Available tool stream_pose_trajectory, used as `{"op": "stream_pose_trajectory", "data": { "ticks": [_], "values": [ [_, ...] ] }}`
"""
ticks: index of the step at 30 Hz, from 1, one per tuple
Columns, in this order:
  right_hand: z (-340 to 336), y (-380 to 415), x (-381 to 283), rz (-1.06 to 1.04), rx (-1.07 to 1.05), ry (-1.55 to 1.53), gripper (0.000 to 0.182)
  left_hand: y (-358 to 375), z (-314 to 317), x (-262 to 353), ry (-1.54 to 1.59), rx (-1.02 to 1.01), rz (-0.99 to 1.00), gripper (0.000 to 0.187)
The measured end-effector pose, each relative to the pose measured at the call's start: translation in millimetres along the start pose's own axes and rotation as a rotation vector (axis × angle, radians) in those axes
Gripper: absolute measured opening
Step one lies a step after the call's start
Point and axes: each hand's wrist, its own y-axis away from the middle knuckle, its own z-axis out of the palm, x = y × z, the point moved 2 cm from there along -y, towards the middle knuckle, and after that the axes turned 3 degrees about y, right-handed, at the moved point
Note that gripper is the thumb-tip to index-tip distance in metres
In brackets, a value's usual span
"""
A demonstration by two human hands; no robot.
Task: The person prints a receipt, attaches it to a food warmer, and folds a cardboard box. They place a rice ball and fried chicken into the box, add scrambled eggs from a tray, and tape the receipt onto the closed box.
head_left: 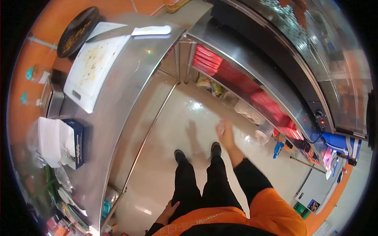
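Observation:
My right hand is stretched forward over the pale floor, blurred by motion, so its fingers do not show clearly. I make out nothing held in it. Low in the view, my left hand rests beside my dark trouser leg, its fingers loosely extended against the cloth. To the left, a white cutting board with brown crumbs lies on the steel counter. A large knife with a white handle lies across the board's far end, away from both hands.
A dark pan with food scraps stands behind the board. Nearer on the counter is an opened box. Along the right runs a steel unit with a glass case above and red boxes on a shelf below.

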Motion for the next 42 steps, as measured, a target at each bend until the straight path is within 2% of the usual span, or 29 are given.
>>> {"op": "stream_pose_trajectory", "data": {
  "ticks": [1,2,3,5,8,9,12,14,18,20,22,24,27,29,30,31,32,34,36,37,38,39,40,42],
  "values": [
    [-16,-62,-34,-0.178,0.168,0.095,0.053,1,0,-1,-0.007,0.006,0.010,0.092],
    [-25,-110,-61,-0.053,0.208,-0.049,0.051,0,-1,-2,-0.016,0.011,0.024,0.092],
    [-24,-150,-68,-0.181,0.344,-0.029,0.050,-1,-1,-8,-0.019,0.035,0.022,0.091],
    [-16,-202,-74,-0.091,0.449,0.179,0.048,-6,2,-21,-0.024,0.081,0.031,0.089],
    [-2,-252,-63,-0.123,0.431,0.256,0.048,-9,7,-38,-0.016,0.117,0.023,0.089],
    [-2,-258,-73,0.117,0.298,0.193,0.047,-25,9,-60,-0.001,0.111,0.034,0.091],
    [12,-294,-44,0.097,0.307,0.479,0.047,-11,14,-52,0.018,0.113,-0.047,0.092],
    [11,-302,-43,0.104,0.260,0.520,0.046,-4,17,-48,0.037,0.116,-0.032,0.092],
    [17,-313,-27,-0.032,0.367,0.530,0.044,-1,19,-42,0.048,0.108,-0.006,0.093],
    [21,-320,-11,-0.083,0.357,0.558,0.047,0,17,-40,0.035,0.113,0.013,0.093],
    [15,-320,-6,0.117,0.198,0.536,0.042,2,16,-36,0.002,0.130,0.040,0.092],
    [17,-313,-1,0.127,0.208,0.652,0.051,-7,11,-38,0.001,0.052,-0.014,0.099],
    [0,-269,-31,0.158,0.340,0.380,0.046,-27,3,-52,-0.022,-0.045,-0.070,0.106],
    [-19,-235,-35,0.039,0.437,0.244,0.022,-40,-6,-41,-0.061,-0.088,-0.080,0.107],
    [-33,-216,-42,-0.098,0.546,0.309,0.014,-46,-9,-17,-0.089,-0.095,-0.056,0.108],
    [-25,-202,-22,-0.130,0.653,0.310,0.013,-47,-9,5,-0.114,-0.096,-0.026,0.109],
    [-31,-178,-18,-0.015,0.596,0.208,0.025,-47,-9,26,-0.138,-0.092,0.011,0.110],
    [-46,-124,-16,0.010,0.632,0.173,0.032,-39,-5,69,-0.170,-0.082,0.102,0.112],
    [-73,-66,-20,-0.092,0.660,0.159,0.035,-19,4,111,-0.188,-0.080,0.216,0.114],
    [-81,-35,-25,0.035,0.598,-0.021,0.021,-7,10,132,-0.191,-0.087,0.276,0.115],
    [-86,-4,-24,0.077,0.579,-0.051,0.007,6,17,152,-0.191,-0.093,0.341,0.116],
    [-92,27,-25,0.010,0.577,0.011,0.010,21,25,173,-0.187,-0.104,0.415,0.117],
    [-93,57,-21,0.146,0.372,-0.277,0.008,37,32,190,-0.184,-0.118,0.482,0.119],
    [-126,101,-53,0.283,0.090,-0.345,0.009,69,50,222,-0.163,-0.155,0.615,0.121]
  ]
}}
